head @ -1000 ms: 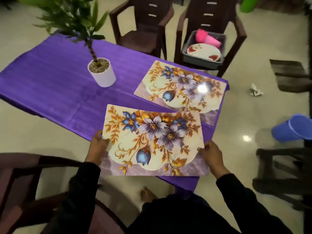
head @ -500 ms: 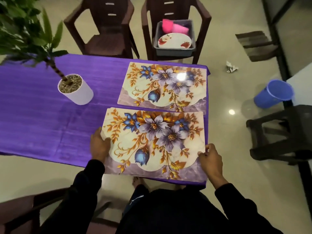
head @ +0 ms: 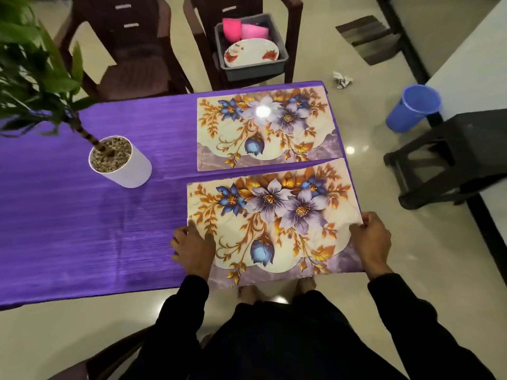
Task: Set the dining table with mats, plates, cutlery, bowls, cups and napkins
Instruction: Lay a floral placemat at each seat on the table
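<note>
Two floral mats lie on the purple tablecloth [head: 68,220]. The far mat [head: 263,130] lies flat by the table's far right corner. The near mat [head: 274,223] overhangs the table's near edge. My left hand [head: 193,249] grips its left edge and my right hand [head: 370,241] grips its right edge. A grey tub [head: 255,69] on the far chair holds a flowered plate [head: 251,52] and pink cups [head: 244,30].
A potted plant in a white pot [head: 123,165] stands left of the mats. Two dark chairs [head: 129,48] stand beyond the table. A blue bucket [head: 411,108], a dark stool [head: 455,154] and crumpled paper [head: 341,80] are on the floor at right.
The view has swung so the mats now sit square to me. Both hands stay on the near mat's edges, and it has shifted further onto the table, close below the far mat.
</note>
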